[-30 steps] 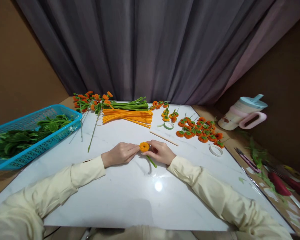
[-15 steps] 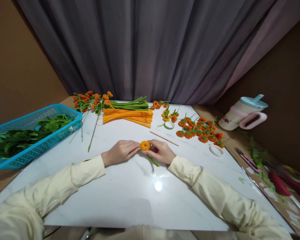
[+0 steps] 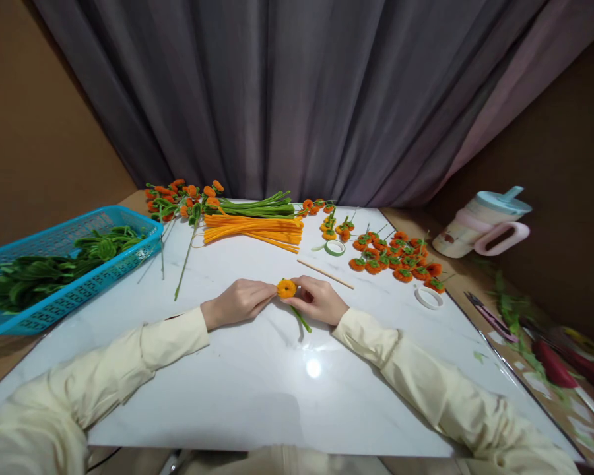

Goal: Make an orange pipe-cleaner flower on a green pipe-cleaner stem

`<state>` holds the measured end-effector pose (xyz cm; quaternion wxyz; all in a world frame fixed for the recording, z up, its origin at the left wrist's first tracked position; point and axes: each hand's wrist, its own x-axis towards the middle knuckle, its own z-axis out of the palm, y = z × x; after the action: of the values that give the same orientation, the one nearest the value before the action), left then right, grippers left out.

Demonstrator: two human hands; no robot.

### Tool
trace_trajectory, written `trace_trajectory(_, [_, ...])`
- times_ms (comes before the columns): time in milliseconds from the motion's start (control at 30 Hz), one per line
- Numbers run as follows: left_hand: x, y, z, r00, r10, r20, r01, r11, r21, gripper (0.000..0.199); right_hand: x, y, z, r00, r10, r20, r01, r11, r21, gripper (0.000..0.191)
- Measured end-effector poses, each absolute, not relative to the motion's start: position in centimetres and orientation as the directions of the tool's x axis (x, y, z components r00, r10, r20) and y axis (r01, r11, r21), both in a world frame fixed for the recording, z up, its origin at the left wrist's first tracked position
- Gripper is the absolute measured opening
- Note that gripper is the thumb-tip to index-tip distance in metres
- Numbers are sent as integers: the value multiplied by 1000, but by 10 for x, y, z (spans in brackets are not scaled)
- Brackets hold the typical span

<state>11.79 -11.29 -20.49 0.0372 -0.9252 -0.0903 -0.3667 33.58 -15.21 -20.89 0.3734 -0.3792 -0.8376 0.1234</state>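
Between my two hands is a small yellow-orange pipe-cleaner flower (image 3: 286,288), its round face turned toward me. A green pipe-cleaner stem (image 3: 303,320) slants down to the right below it. My left hand (image 3: 241,300) pinches the flower's left edge, with the fingertips pressed together. My right hand (image 3: 321,298) has its thumb and forefinger closed on the flower's right side. Just beyond the hands lies a thin wooden stick (image 3: 325,274). Farther back rest a bundle of orange pipe cleaners (image 3: 252,231) and a bundle of green pipe cleaners (image 3: 257,208).
At left stands a blue basket (image 3: 74,285) of green leaf pieces. Many orange flower heads (image 3: 396,256), a green tape roll (image 3: 334,248) and a white tape roll (image 3: 429,297) lie right. A lidded cup (image 3: 475,224), pink snips (image 3: 492,318) and red-handled tool (image 3: 554,364) line the right side.
The flower has turned slightly in my fingers, and its green stem has swung a little to the left. Both hands stay in nearly the same place.
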Motion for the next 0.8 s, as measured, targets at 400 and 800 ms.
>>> trace_trajectory(400, [118, -116, -202, 716, 167, 678, 217, -976, 12, 11, 335, -153, -207, -452, 742, 495, 551, 669, -499, 33])
trace_trajectory(800, [119, -115, -205, 742, 69, 667, 170, -982, -88, 12, 333, -154, -205, -538, 615, 576, 533, 778, -332, 33])
